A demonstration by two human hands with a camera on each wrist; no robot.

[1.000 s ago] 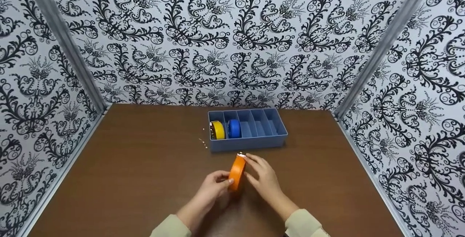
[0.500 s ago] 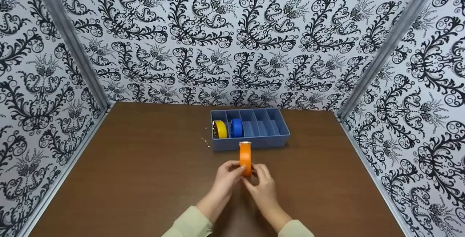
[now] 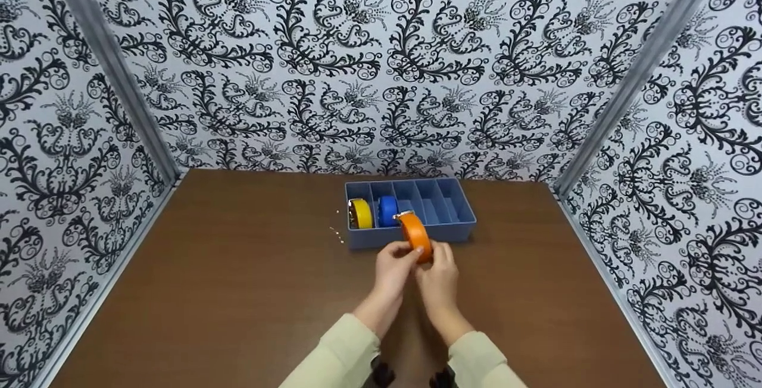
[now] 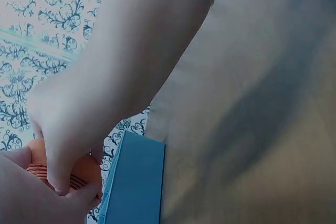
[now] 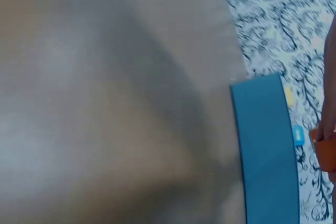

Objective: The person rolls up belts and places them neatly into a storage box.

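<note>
In the head view, my left hand [image 3: 393,269] pinches an orange coiled belt [image 3: 415,234] near its lower end, thumb toward me. A silvery buckle [image 3: 405,215] sits at the top of the coil. My right hand [image 3: 439,275] holds the coil from the right, its fingers partly hidden. The coil stands upright, tilted left, overlapping the front wall of the blue-grey divided box [image 3: 411,234]. Stacked layers of the orange belt [image 4: 39,170] show between the fingers in the left wrist view. At the right wrist view's edge, only part of the orange belt [image 5: 326,153] shows.
The box's left compartments hold a yellow coiled belt [image 3: 361,213] and a blue coiled belt [image 3: 388,210]. Small white specks [image 3: 337,233] lie left of the box on the brown table [image 3: 250,281]. Patterned walls [image 3: 381,78] enclose the back and sides.
Both hands have moved forward and right with the orange coiled belt, up to the box's front wall. The coil has turned and now leans left; the right fingers have closed in on it.
</note>
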